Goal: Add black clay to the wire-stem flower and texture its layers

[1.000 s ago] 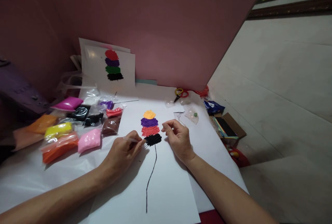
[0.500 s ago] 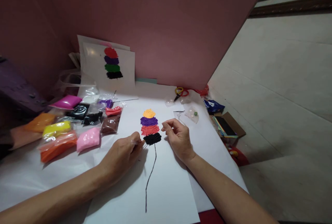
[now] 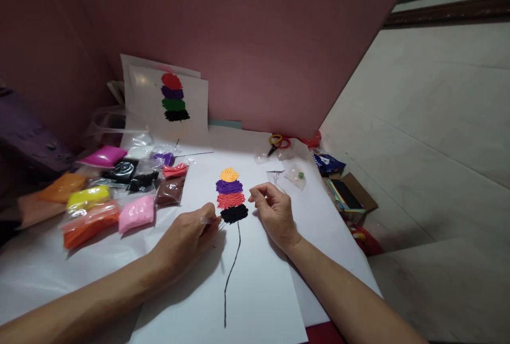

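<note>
Clay stack of orange, purple, red and black sits on the white sheet, right between both hands. Left hand pinches a thin tool, its tip at the black blob's left edge. Right hand rests just right of the stack, fingers curled; whether it grips anything is unclear.

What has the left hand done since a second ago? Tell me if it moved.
No. The left hand stays at the left edge of the black clay patch, its thin tool at that edge.
</note>
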Available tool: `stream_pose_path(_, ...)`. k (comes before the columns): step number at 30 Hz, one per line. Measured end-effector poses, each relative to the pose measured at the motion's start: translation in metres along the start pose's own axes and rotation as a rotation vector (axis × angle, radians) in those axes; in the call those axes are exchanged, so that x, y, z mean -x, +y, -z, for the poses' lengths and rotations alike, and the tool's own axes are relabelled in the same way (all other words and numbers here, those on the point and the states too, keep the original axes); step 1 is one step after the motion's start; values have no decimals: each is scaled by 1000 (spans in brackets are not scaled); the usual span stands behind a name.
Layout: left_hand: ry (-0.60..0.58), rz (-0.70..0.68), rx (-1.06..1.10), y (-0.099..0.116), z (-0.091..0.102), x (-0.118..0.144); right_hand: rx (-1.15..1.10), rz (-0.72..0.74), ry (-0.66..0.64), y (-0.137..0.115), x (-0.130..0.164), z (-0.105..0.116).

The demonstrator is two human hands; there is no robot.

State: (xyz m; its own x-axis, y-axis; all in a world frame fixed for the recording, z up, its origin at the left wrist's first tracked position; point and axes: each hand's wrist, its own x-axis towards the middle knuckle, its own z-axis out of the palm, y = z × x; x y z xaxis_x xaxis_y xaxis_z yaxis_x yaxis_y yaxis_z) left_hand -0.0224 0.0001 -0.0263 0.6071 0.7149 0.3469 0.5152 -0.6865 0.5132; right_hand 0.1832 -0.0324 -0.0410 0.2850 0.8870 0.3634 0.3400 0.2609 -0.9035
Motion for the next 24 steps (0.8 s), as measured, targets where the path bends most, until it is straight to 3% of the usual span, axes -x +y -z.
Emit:
stream_pose_path(9, 168, 2, 122, -5, 2, 1, -6, -19, 3, 0, 1, 0)
stream_pose_path(24, 24, 38, 211, -3, -2, 0, 8, -9, -1, -1, 0, 0)
